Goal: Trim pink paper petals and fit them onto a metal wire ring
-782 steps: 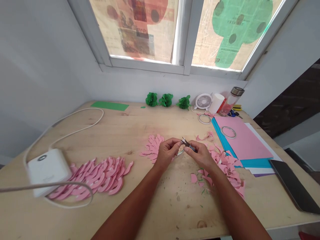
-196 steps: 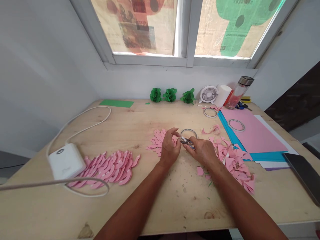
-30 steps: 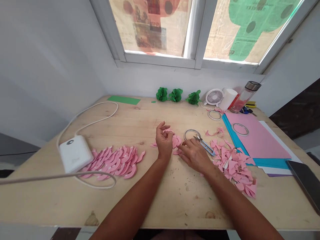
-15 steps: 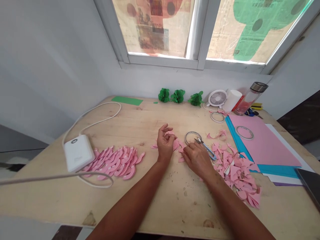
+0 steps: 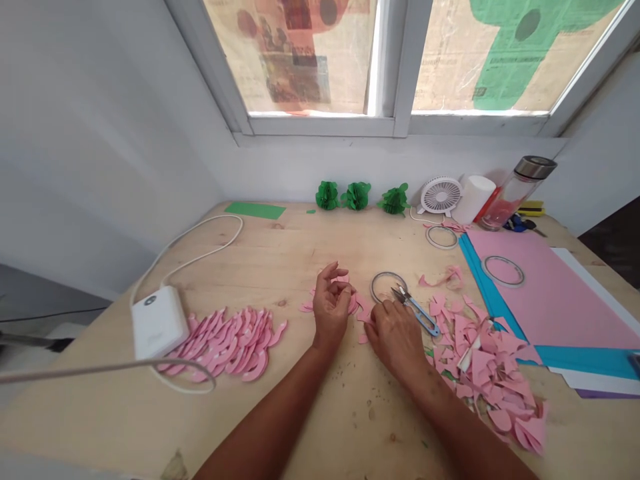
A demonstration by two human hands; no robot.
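My left hand (image 5: pixel 332 305) is over pink paper pieces (image 5: pixel 309 305) at the middle of the table, its thumb and forefinger pressed together and its other fingers curled. What the pinch holds is too small to make out. My right hand (image 5: pixel 397 333) is closed, its fingertips at a pink paper strip (image 5: pixel 363 309) beside the left hand. Just beyond the right hand lie blue-handled snips (image 5: pixel 420 312), their tips over a roll of thin tape (image 5: pixel 383 275). Pink scraps (image 5: pixel 483 363) are heaped to the right. Curved pink pieces (image 5: pixel 235 340) overlap in a pile at the left.
A white device (image 5: pixel 157 323) with a cable sits at the left. Green paper shapes (image 5: pixel 357 195), a small fan (image 5: pixel 441 197) and a glass bottle (image 5: pixel 517 193) stand along the back. Coloured sheets (image 5: pixel 560 293) with a tape roll (image 5: pixel 503 271) lie at the right.
The camera view has shifted slightly. Both hands keep nearly the same pose, close together over the pink pieces.
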